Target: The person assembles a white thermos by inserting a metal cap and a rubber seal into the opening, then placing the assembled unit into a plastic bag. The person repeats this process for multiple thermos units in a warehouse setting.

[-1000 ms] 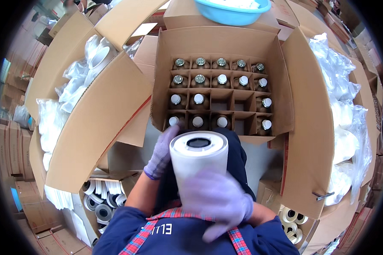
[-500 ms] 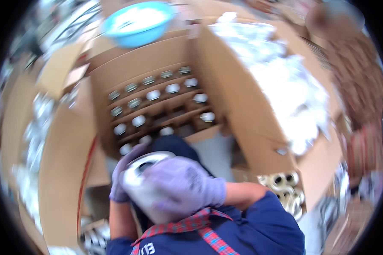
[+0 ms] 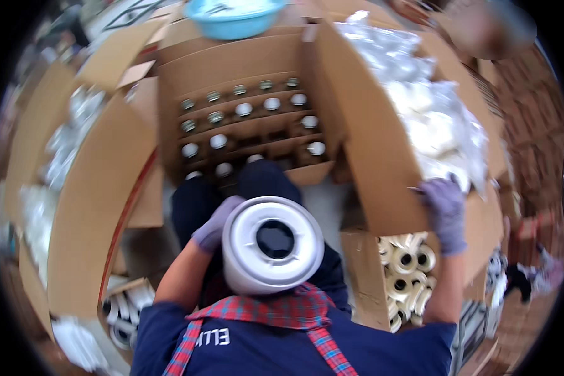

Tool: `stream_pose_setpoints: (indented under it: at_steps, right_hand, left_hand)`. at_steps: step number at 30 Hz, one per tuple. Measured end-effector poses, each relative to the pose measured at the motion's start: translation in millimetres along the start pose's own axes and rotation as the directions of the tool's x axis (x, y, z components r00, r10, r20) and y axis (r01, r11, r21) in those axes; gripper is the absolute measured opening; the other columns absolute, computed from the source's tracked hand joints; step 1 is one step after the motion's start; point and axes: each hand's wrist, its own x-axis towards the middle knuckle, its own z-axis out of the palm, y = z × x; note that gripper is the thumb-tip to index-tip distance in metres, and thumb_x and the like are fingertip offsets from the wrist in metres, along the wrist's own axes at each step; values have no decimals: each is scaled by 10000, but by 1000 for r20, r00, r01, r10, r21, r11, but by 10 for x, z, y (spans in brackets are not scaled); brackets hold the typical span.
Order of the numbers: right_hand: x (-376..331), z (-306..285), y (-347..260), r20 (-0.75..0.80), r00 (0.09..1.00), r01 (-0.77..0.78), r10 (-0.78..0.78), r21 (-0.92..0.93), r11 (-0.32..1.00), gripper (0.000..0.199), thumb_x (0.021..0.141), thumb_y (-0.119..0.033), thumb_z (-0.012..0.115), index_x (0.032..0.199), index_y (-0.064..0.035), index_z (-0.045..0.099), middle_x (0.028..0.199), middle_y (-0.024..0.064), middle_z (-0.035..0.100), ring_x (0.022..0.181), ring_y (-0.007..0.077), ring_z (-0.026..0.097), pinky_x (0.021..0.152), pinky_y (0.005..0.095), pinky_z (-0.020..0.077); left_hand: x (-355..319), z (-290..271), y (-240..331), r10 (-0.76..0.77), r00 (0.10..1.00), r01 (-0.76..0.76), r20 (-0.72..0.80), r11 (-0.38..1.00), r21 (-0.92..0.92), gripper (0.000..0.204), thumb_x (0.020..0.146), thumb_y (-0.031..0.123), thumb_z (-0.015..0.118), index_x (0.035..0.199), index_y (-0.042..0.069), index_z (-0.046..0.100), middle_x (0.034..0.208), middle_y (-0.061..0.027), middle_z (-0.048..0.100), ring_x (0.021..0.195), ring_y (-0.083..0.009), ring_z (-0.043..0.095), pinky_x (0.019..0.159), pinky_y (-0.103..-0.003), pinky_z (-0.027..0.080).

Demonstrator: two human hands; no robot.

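A white cylindrical filter cartridge [image 3: 272, 244] with a dark hexagonal hole in its end cap is held upright against my chest. My left hand [image 3: 214, 222], in a purple glove, grips its left side. My right hand [image 3: 445, 210], also gloved, reaches to the right and rests on the edge of a cardboard box [image 3: 382, 163] full of clear plastic bags [image 3: 432, 113]. Ahead stands an open divided carton [image 3: 244, 69] with several capped cartridges [image 3: 244, 109] in its cells.
A blue basin [image 3: 235, 15] sits beyond the carton. A box of white rolls [image 3: 407, 266] stands at my right knee, more rolls [image 3: 122, 310] at lower left. Open cartons with plastic bags [image 3: 62, 156] line the left. Stacked boxes close in on the right.
My right hand has left the top of the cartridge and moved right to the bag box. The view has swung to the right. My left hand still holds the cartridge.
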Motion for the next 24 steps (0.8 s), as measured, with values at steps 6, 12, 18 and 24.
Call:
stream_pose_setpoints:
  at_steps: [6, 12, 18, 24]
  right_hand:
    - [609, -939, -1271, -128, 880, 470, -457, 370, 801, 236, 725, -108, 664, 947, -31, 686, 1020, 97, 680, 1038, 246, 647, 996, 435, 523]
    - [950, -563, -1711, -267, 275, 939, -924, 279, 198, 305, 719, -192, 703, 980, -39, 667, 1011, 122, 641, 992, 278, 635, 888, 428, 582]
    - [946, -635, -1841, -148, 399, 852, -905, 425, 306, 303, 722, -185, 702, 996, -60, 664, 984, 101, 626, 977, 270, 630, 855, 417, 598]
    - [1026, -533, -1947, -242, 366, 866, -899, 442, 233, 220, 762, -160, 704, 964, -77, 677, 978, 89, 630, 980, 250, 642, 858, 399, 605]
  left_hand:
    - [293, 99, -169, -186, 889, 146, 419, 981, 126, 296, 848, 247, 782, 888, -45, 758, 710, 39, 671, 659, -29, 548, 567, -242, 468]
    - [411, 399, -137, -239, 798, 85, 553, 953, 289, 345, 907, 263, 694, 809, -66, 718, 601, 36, 558, 580, -36, 470, 505, -278, 403]
    - [278, 334, -135, -92, 913, -62, 397, 931, 360, 449, 933, 276, 671, 600, -7, 567, 533, 40, 412, 541, -34, 381, 484, -287, 321]
    - [82, 242, -15, -95, 959, 17, 266, 959, 281, 430, 934, 233, 709, 582, 9, 603, 503, 32, 443, 517, -29, 402, 481, -274, 327]
